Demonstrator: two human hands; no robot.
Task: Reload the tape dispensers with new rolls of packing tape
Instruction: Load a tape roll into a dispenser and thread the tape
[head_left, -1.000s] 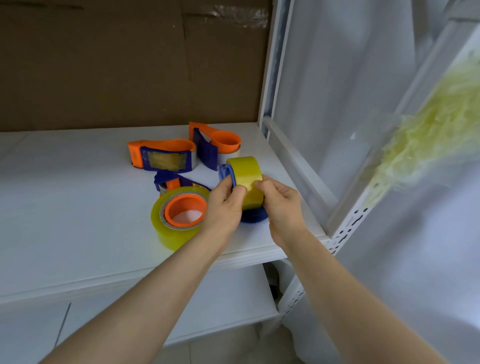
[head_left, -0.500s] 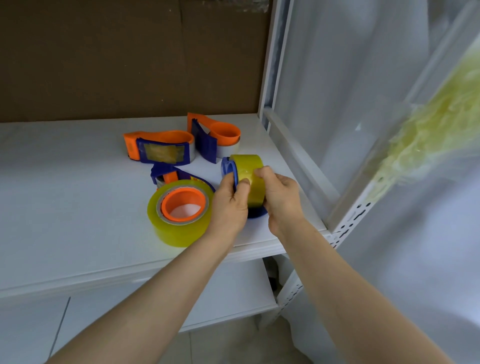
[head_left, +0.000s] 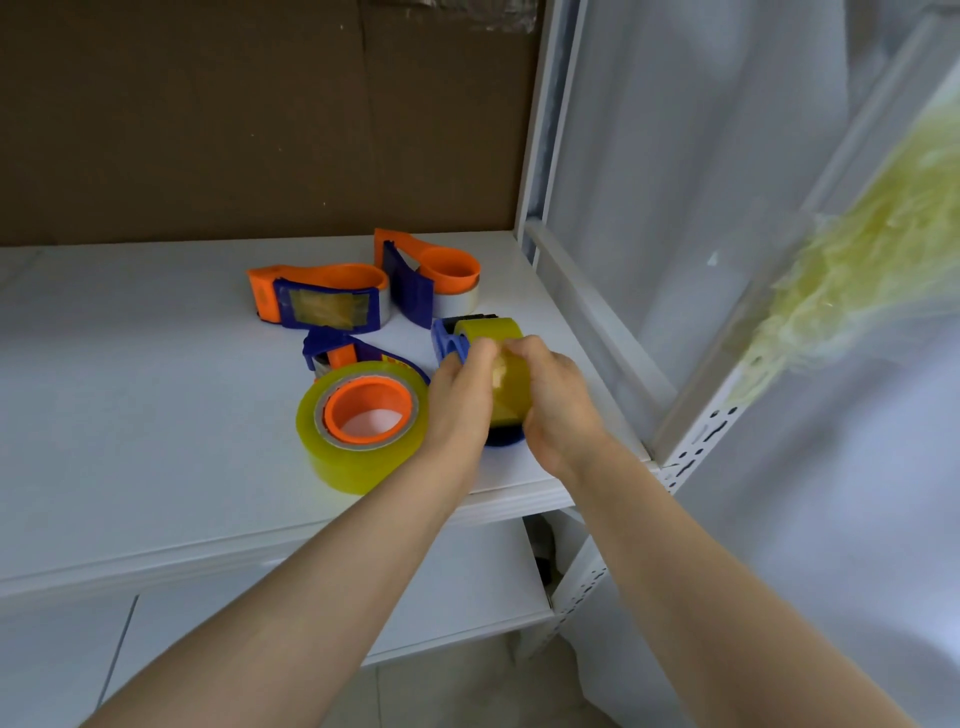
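White shelf (head_left: 130, 415) holds four dispensers; at its near right edge, left hand (head_left: 457, 395) and right hand (head_left: 558, 400) grip a yellow roll (head_left: 501, 364) on the blue dispenser (head_left: 447, 340). Two orange dispensers (head_left: 322, 296) far back look nearly spent and probably still need reloading.

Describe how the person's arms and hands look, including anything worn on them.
Both forearms are bare, with no sleeves in view. The left hand and right hand wear no gloves. No watch, ring or bracelet shows on either wrist or hand.

I see soft, even daylight on the white shelf (head_left: 130, 415), faint shadows, motion blur at the fingertips (head_left: 480, 351), and wide-angle bending beyond them.
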